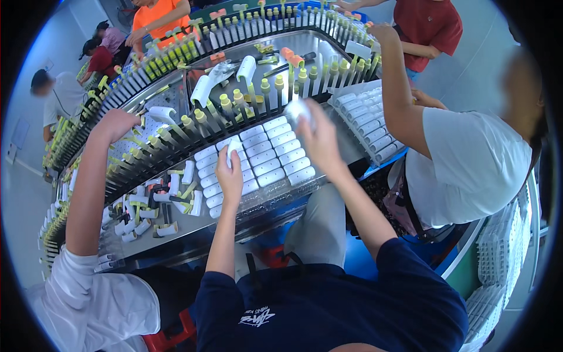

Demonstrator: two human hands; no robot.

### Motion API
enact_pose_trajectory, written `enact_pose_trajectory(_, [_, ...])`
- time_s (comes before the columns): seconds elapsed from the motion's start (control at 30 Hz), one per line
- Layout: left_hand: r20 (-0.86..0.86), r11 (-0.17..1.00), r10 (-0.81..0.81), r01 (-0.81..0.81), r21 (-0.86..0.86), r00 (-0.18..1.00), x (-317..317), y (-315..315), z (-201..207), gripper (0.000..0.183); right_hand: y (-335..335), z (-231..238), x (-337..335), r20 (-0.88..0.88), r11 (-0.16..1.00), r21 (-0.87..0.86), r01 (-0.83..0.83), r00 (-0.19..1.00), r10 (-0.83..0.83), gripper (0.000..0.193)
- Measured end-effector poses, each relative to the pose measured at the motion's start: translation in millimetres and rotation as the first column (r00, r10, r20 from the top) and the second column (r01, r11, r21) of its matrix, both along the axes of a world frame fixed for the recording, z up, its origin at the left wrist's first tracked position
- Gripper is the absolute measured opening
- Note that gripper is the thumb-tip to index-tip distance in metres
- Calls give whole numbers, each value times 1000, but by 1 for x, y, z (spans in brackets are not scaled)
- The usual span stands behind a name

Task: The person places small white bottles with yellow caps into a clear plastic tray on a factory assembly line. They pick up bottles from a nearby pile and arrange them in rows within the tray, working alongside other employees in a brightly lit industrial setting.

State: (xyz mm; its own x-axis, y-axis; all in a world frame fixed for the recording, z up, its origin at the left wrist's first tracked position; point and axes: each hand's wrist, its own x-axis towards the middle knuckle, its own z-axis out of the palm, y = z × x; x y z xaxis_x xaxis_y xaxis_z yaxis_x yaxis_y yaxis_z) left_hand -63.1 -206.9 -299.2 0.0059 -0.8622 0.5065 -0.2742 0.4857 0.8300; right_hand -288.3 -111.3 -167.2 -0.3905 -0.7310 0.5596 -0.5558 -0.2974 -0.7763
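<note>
Nearest, lower centre of frame: clear plastic tray edge (275, 195), w/ rows of white pcs (269, 165) just behind it. Best keep forearms off that rim; a knock could shift the rows.

L hand (230, 179), centre-left, over the tray's left part: thumb + fingers pinching one white pc (233, 145), held upright-ish. Grip looks light, which suits a smooth shell; I'd hold by the sides so the face stays unmarked.

R hand (318, 138), just right of centre, above the tray's far right corner: blurred, but fingers look closed on a second white item (298, 111). Exact finger placement: can't tell. Whether it's the same kind of pc: can't tell either. Slow down here, as the lime-topped posts (265, 89) stand right beside it & could snag a knuckle or scuff the pc.

Left of frame, mid-height: neighbour's hand (119, 123) is over the line, so keep L elbow tucked in. Loose parts pile (166, 229) sits lower left; don't let tray pcs mix w/ it. Mid-right: another tray (363, 120) of similar pcs, by a 2nd co-worker.

Farther, upper centre: metal worktop (321, 48) w/ orange clips (291, 57) & a white shell (247, 68); no need to reach that far, IMO.
</note>
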Motion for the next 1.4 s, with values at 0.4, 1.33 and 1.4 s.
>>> enact_pose_trajectory(0.4, [-245, 985, 9, 33, 168, 969, -9, -7, -11, 33, -196, 44, 33, -628, 951, -54, 305, 730, -270, 45])
enact_pose_trajectory(1.33, [-213, 964, 141, -86, 250, 967, 1, -17, -39, 34, 44, -133, 13, -536, 902, 430, 33, 814, 225, 48])
enact_pose_trajectory(1.4, [-279, 967, 90, -17, 253, 956, 3, -22, -43, 37, 39, -133, 11, -523, 921, 388, 41, 832, 184, 47])
